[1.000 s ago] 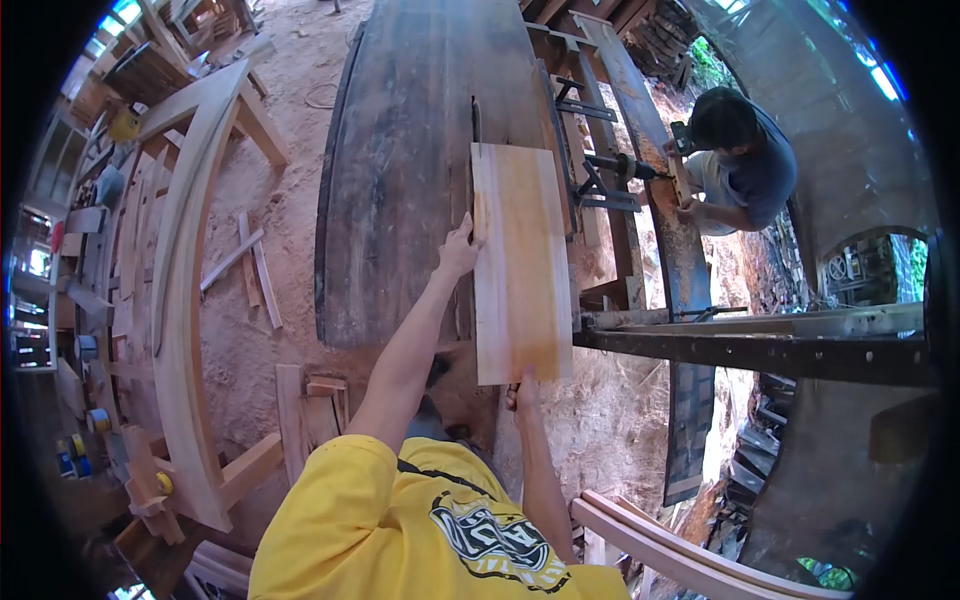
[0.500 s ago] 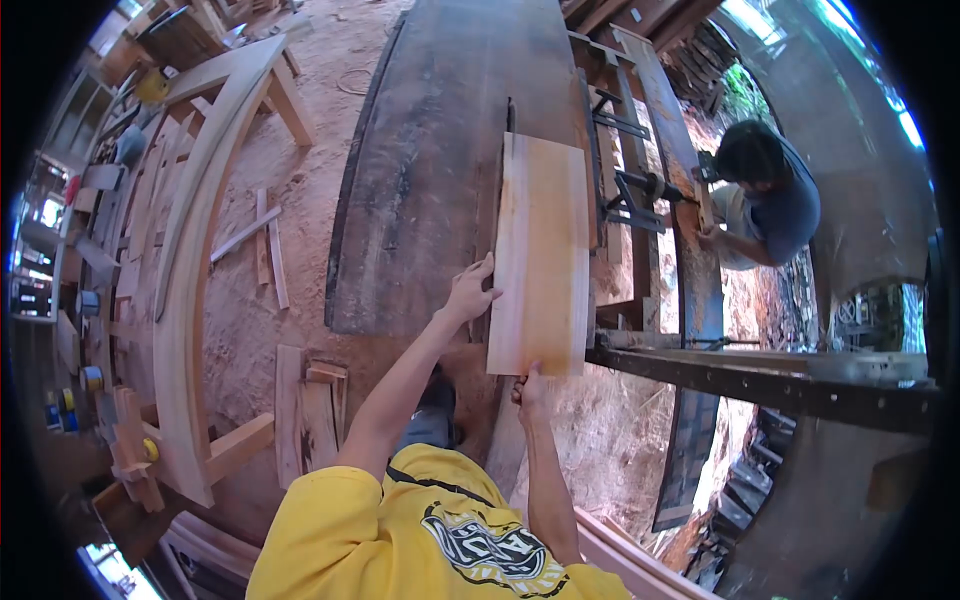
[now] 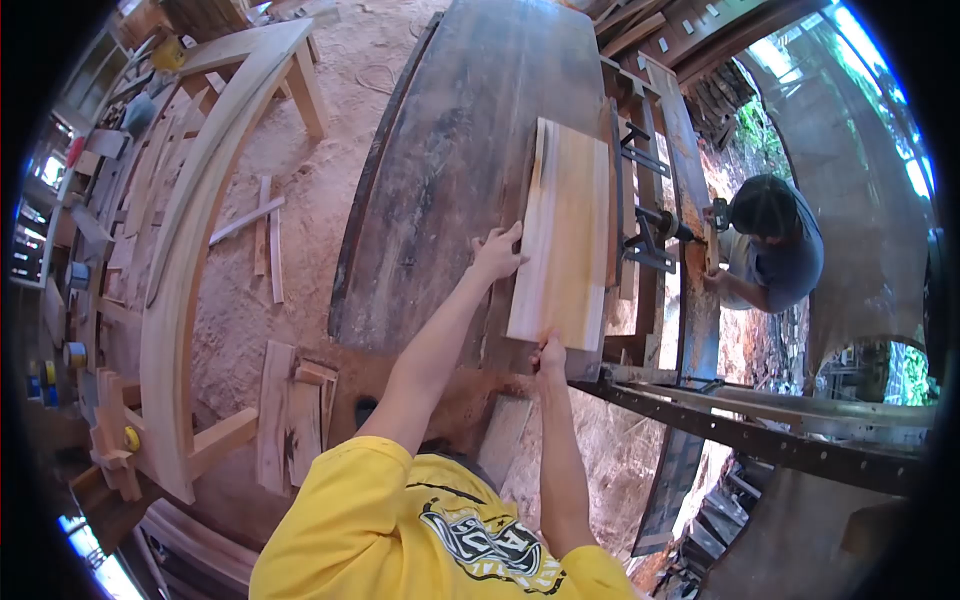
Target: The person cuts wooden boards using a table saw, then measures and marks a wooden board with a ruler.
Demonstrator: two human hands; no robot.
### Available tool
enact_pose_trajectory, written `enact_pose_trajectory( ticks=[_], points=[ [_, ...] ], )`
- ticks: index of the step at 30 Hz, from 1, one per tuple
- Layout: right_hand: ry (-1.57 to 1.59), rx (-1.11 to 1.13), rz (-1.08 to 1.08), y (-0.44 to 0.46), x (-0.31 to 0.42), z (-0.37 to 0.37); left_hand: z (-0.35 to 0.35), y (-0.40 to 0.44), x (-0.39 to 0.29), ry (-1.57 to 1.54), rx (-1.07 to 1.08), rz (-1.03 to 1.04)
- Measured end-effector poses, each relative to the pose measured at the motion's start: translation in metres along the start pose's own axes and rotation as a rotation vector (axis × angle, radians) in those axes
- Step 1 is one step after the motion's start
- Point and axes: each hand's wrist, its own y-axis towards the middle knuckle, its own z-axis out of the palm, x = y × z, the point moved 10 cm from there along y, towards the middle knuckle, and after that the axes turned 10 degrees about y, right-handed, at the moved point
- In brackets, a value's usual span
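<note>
A pale wooden board with a yellowish middle lies lengthwise on a large dark wooden slab. My left hand is at the board's left long edge, its fingers apart and the fingertips against the edge. The near end of the board is pinched in my right hand, with the thumb on top and the other fingers partly hidden below.
A dark metal rail runs out to the right. Beyond the metal brackets, another person bends over a long plank with a drill-like tool. A wooden frame stands left, near offcuts on the dusty ground.
The board has slid forward, away from me, farther onto the slab. Both my hands have moved forward with it, and the camera view has tilted slightly.
</note>
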Motion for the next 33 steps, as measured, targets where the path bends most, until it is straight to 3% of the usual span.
enact_pose_trajectory(
  ticks=[3, 6, 9, 15, 27, 29, 31, 33],
  points=[
    [-0.024, -0.072, 0.096, -0.003, -0.001, 0.006, 0.003, -0.013, 0.001, -0.105, -0.125, 0.067],
    [-0.024, -0.072, -0.007, 0.012, 0.008, 0.009, 0.035, -0.108, -0.003, -0.153, -0.277, 0.291],
    [-0.088, -0.049, -0.009, 0.016, 0.000, 0.001, 0.040, -0.132, 0.000, -0.244, -0.219, 0.295],
    [-0.102, -0.105, 0.056, 0.038, 0.019, 0.021, 0.021, -0.103, -0.003, -0.162, -0.215, 0.301],
    [-0.245, 0.063, 0.146, 0.082, 0.071, 0.086, -0.028, -0.041, -0.004, -0.029, -0.349, 0.216],
    [-0.368, -0.010, 0.183, 0.076, 0.079, 0.081, -0.023, -0.041, -0.005, -0.021, -0.323, 0.192],
    [-0.383, -0.082, 0.104, 0.075, 0.095, 0.060, -0.018, -0.035, 0.005, -0.039, -0.251, 0.084],
    [-0.513, -0.201, 0.037, 0.058, 0.118, 0.043, -0.016, -0.038, 0.004, -0.031, -0.261, 0.105]
  ],
)
